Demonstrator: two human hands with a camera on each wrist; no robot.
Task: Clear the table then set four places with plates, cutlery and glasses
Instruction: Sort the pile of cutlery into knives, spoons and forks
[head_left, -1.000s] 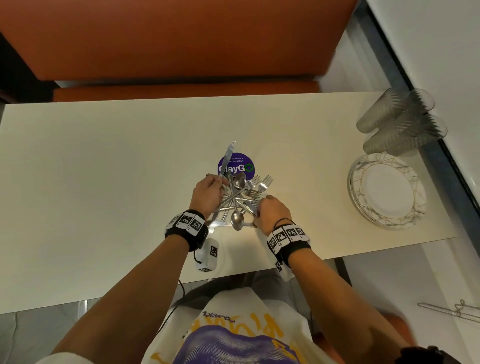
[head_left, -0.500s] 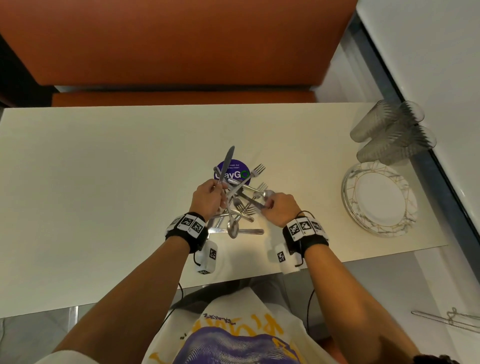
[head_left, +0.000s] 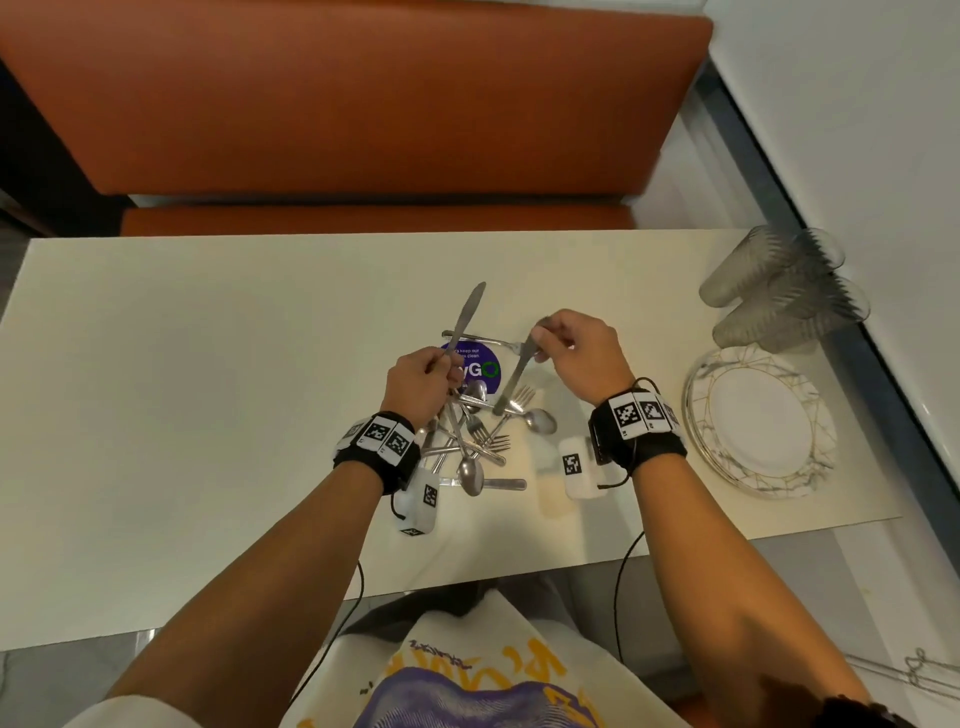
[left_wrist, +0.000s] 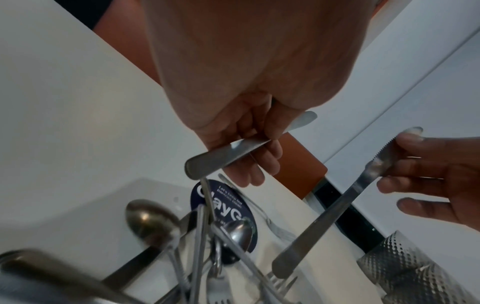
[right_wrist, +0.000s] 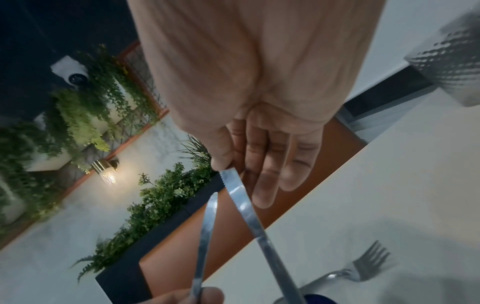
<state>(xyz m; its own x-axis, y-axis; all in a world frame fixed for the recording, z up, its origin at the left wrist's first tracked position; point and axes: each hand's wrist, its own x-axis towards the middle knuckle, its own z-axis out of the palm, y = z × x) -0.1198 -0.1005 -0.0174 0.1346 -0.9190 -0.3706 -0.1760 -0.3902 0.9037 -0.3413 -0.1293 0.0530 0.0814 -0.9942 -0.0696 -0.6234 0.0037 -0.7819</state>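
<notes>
Above the cutlery pile (head_left: 470, 436), your right hand (head_left: 576, 358) and left hand (head_left: 421, 384) each pinch a knife; the right's blade-end hold could slip.

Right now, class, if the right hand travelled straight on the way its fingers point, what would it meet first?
Probably the raised knife held blade-up in the left hand; the right hand, pinching a second knife, points leftward towards it. Depth is unclear.

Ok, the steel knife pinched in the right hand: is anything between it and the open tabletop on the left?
Yes. The left hand, gripping its own steel knife blade up, sits beside the right hand's knife, and the heap of loose forks and spoons lies under it. Beyond them the cream table shows bare.
</notes>
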